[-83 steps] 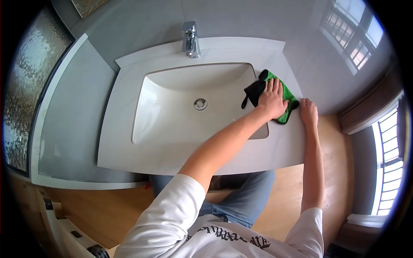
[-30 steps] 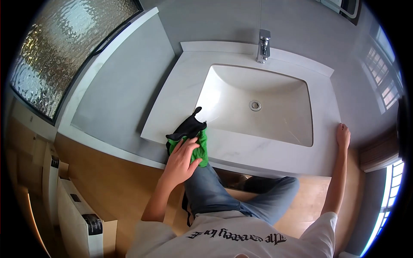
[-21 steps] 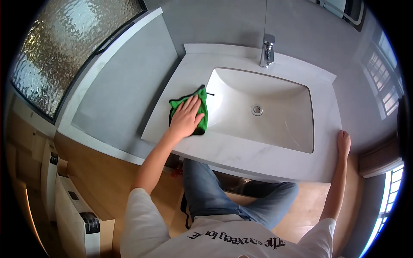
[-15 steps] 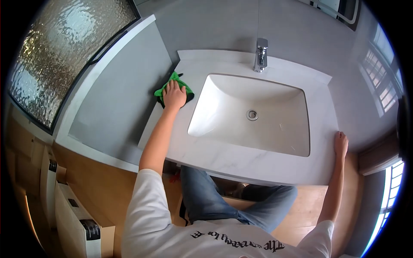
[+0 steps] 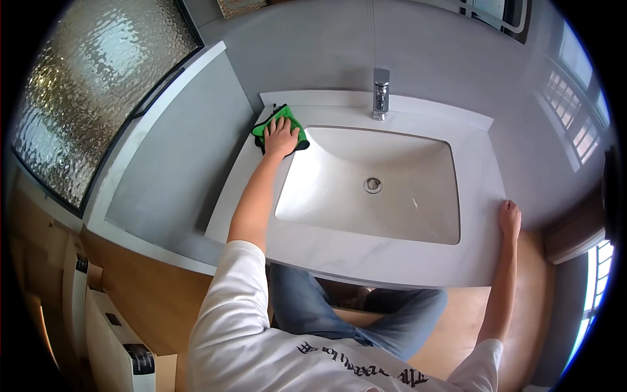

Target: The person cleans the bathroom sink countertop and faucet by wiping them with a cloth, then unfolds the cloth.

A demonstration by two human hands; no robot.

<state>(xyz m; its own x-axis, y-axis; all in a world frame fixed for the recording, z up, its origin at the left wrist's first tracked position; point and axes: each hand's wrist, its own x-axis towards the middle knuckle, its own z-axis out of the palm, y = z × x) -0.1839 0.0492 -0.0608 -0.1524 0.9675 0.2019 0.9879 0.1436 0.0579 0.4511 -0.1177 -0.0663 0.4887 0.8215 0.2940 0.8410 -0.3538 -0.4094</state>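
My left hand (image 5: 281, 138) lies flat with its fingers spread on a green cloth (image 5: 295, 123) with black edging. It presses the cloth against the back left part of the white countertop (image 5: 366, 258), just left of the sink basin (image 5: 339, 189). Curled closed, my right hand (image 5: 510, 219) rests at the right edge of the countertop; nothing shows in its fingers. A chrome faucet (image 5: 381, 98) stands behind the basin, and a round metal drain (image 5: 373, 185) is set in the basin's floor.
Left of the countertop is a grey panel with a white ledge (image 5: 121, 157), beside textured glass (image 5: 104, 85). White boxes (image 5: 117, 340) stand at the lower left. A grey wall rises behind the faucet. My crossed legs (image 5: 313, 304) are below the front edge.
My left hand has carried the cloth from the basin's right side to the front left, then back along the left side to the rear corner. My right hand remains at the right edge.
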